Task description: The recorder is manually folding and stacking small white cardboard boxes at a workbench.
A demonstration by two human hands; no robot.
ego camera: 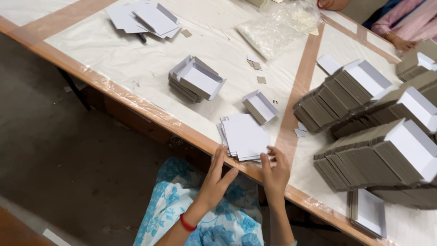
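A person's two bare hands work at the near edge of a table (pixel 136 68) covered in white sheeting and crossed by brown tape strips. The left hand (pixel 215 180) hovers at the table's rim with fingers spread and apart, closed on nothing. The right hand (pixel 274 171) has its fingertips on the near corner of a stack of white cards (pixel 245 135); whether they pinch a card or only rest on it cannot be told. The stack lies flat just inside the edge, fanned slightly, its long axis running away from the person and tilted toward the upper left.

Open tabletop lies to the left of the stack, along the taped edge — beyond that edge the floor drops away. Just behind the cards sits a single folded tray (pixel 260 107), open side up, with nothing seen inside it. Farther left, a short pile of nested trays (pixel 195 79) stands apart. To the right, well-packed rows of grey board pieces (pixel 373 155) crowd the table, leaving little room on that side. A clear plastic bag (pixel 277 27) lies crumpled toward the far side — its contents cannot be made out. More white cards (pixel 145 18) sit at the far left corner. Another person's hand (pixel 403 44), in a pink sleeve, rests at the far right.
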